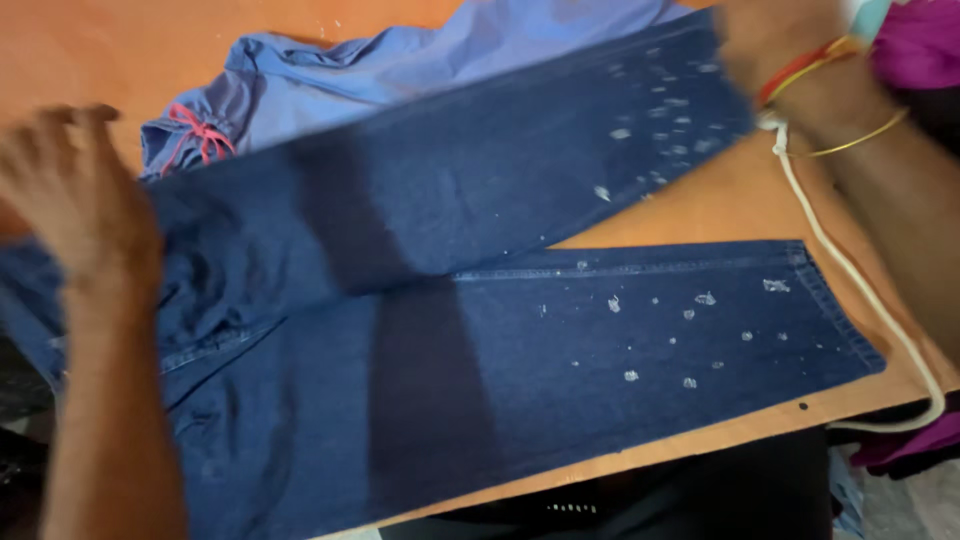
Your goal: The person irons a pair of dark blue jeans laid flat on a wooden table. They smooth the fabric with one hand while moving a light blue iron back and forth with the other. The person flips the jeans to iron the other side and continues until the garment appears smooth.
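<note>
One pair of dark blue jeans (480, 300) lies spread on one orange table (730, 200), and it fills the space between the two hands. Its two legs run out toward the right hand, one upper leg and one lower leg, with a wedge of bare table between them. Both legs carry many small white specks near their hems; they are too many and too small to count.

The left hand (75, 190) is at the waist end of the jeans. Its fingers are spread and a little bent, and it grips nothing. The palm is above the crumpled denim there, but the hand is blurred, so I cannot tell if it touches the cloth.

The right hand (765, 40) is at the hem of the upper leg. It is blurred and partly cut by the picture edge, so I cannot tell if the fingers are closed on the hem or only lie on it. On this wrist there are two bands: one red thread (800, 65) and one thin gold bangle (860, 135).

Behind the jeans, between the hands, lies one lighter blue garment (400, 65) with one pink drawstring (200, 135). One white cord (860, 290) runs from under the right wrist along the table edge. Beside the right forearm is magenta cloth (915, 45).
</note>
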